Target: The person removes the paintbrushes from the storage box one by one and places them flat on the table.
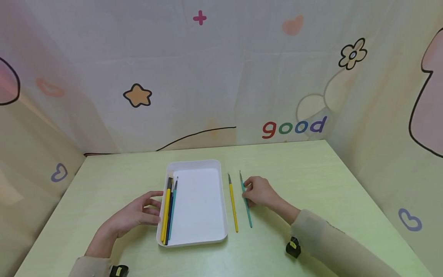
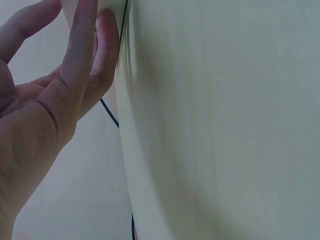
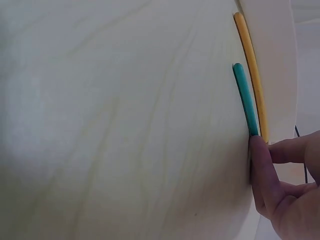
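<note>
A white tray point(image 1: 198, 207) lies on the table with several paintbrushes along its left side, among them a yellow one point(image 1: 166, 213), a dark blue one point(image 1: 170, 217) and a teal one point(image 1: 173, 207). My left hand point(image 1: 140, 211) rests its extended fingers against the tray's left outer wall. To the right of the tray, a yellow paintbrush point(image 1: 233, 204) lies on the table, bristles pointing away from me. Beside it, my right hand point(image 1: 259, 191) pinches a teal paintbrush point(image 1: 247, 209) between thumb and fingers. In the right wrist view the teal handle point(image 3: 244, 95) sticks out past the fingertips.
The pale green table point(image 1: 294, 165) meets a patterned cloth backdrop point(image 1: 214, 77) at the rear, with cloth on both sides too. A black device point(image 1: 293, 248) is worn on the right wrist, and another point(image 1: 119, 271) on the left.
</note>
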`<move>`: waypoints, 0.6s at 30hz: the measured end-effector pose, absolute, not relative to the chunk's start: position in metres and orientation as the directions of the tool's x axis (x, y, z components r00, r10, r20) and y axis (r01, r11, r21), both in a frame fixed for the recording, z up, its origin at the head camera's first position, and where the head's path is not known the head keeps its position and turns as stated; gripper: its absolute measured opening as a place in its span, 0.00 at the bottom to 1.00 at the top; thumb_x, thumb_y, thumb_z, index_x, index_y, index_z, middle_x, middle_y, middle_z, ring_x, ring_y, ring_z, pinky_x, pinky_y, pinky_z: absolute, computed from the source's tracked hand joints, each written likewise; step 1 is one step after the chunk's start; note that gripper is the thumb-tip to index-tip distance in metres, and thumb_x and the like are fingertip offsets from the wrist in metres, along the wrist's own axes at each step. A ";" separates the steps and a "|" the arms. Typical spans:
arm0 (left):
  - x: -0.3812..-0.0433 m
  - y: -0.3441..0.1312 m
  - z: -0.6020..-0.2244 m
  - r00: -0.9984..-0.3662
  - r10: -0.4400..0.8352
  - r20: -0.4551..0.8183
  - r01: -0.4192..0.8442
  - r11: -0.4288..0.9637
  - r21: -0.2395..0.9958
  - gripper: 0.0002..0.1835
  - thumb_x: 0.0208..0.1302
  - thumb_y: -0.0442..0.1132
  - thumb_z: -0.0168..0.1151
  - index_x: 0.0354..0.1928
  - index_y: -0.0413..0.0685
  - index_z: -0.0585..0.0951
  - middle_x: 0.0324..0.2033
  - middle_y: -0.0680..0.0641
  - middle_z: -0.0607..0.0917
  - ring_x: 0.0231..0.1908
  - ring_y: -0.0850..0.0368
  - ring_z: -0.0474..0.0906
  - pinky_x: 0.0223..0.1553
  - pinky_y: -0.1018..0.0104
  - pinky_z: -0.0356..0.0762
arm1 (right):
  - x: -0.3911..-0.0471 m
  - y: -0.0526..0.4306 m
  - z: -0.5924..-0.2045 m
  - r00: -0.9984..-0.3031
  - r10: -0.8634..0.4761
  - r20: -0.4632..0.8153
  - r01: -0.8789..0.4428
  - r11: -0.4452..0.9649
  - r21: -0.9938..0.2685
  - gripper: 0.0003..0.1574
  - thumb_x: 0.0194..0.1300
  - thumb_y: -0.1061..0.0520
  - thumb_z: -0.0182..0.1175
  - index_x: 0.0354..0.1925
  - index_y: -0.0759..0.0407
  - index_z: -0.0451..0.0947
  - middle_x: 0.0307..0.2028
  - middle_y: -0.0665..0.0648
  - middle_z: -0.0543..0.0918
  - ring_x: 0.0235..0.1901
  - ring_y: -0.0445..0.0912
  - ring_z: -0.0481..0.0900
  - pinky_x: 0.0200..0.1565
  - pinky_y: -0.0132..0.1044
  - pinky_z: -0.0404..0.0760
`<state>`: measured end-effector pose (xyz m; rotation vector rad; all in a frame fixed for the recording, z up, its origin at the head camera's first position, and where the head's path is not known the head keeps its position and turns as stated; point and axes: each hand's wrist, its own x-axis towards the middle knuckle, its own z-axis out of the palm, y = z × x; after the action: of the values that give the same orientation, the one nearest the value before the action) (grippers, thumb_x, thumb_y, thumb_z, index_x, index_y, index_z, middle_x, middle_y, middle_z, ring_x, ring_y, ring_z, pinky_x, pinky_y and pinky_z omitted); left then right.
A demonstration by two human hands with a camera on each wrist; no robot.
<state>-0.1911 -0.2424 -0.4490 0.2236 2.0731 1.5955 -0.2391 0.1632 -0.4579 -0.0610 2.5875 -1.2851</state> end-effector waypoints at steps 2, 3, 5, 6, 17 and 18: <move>-0.191 -0.242 -0.449 -0.854 0.433 -0.288 -0.171 0.290 0.942 0.46 0.64 0.31 0.71 0.78 0.39 0.55 0.60 0.33 0.70 0.52 0.44 0.76 0.52 0.54 0.82 | -0.238 0.163 -0.457 -0.970 -0.146 -0.195 0.062 0.626 -0.778 0.20 0.63 0.69 0.67 0.52 0.74 0.77 0.30 0.58 0.82 0.20 0.47 0.83 0.27 0.37 0.84; -0.191 -0.242 -0.449 -0.853 0.435 -0.286 -0.170 0.288 0.943 0.46 0.64 0.31 0.71 0.78 0.39 0.55 0.60 0.33 0.70 0.52 0.44 0.76 0.52 0.54 0.82 | -0.238 0.163 -0.456 -0.970 -0.146 -0.192 0.059 0.630 -0.774 0.20 0.63 0.69 0.66 0.53 0.74 0.77 0.30 0.58 0.82 0.20 0.47 0.83 0.27 0.37 0.84; -0.191 -0.242 -0.449 -0.851 0.443 -0.281 -0.163 0.286 0.944 0.46 0.64 0.31 0.70 0.78 0.38 0.55 0.61 0.33 0.70 0.52 0.43 0.76 0.52 0.54 0.81 | -0.236 0.162 -0.456 -0.970 -0.151 -0.191 0.051 0.639 -0.768 0.20 0.63 0.70 0.66 0.53 0.74 0.76 0.29 0.57 0.82 0.19 0.47 0.83 0.27 0.37 0.84; -0.191 -0.242 -0.449 -0.851 0.443 -0.281 -0.163 0.286 0.944 0.46 0.64 0.31 0.70 0.78 0.38 0.55 0.60 0.33 0.70 0.52 0.44 0.77 0.52 0.54 0.81 | -0.235 0.162 -0.455 -0.969 -0.154 -0.192 0.050 0.641 -0.766 0.21 0.63 0.70 0.66 0.54 0.74 0.76 0.28 0.57 0.82 0.19 0.47 0.83 0.27 0.37 0.84; -0.192 -0.243 -0.451 -0.859 0.422 -0.289 -0.162 0.312 0.936 0.45 0.63 0.33 0.72 0.77 0.39 0.57 0.60 0.33 0.71 0.53 0.44 0.76 0.52 0.55 0.81 | -0.233 0.160 -0.455 -0.967 -0.171 -0.187 0.030 0.657 -0.754 0.21 0.64 0.67 0.66 0.54 0.74 0.76 0.29 0.57 0.82 0.20 0.47 0.83 0.26 0.36 0.84; -0.192 -0.243 -0.451 -0.859 0.422 -0.289 -0.162 0.311 0.936 0.45 0.63 0.33 0.72 0.77 0.39 0.57 0.60 0.33 0.71 0.53 0.44 0.76 0.52 0.55 0.81 | -0.233 0.160 -0.455 -0.968 -0.169 -0.187 0.032 0.654 -0.756 0.21 0.64 0.67 0.66 0.54 0.74 0.76 0.29 0.57 0.82 0.20 0.47 0.82 0.26 0.36 0.84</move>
<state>-0.1921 -0.2429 -0.4506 0.2302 2.0943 1.5801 -0.2332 0.1602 -0.4550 -0.1110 2.6318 -1.2099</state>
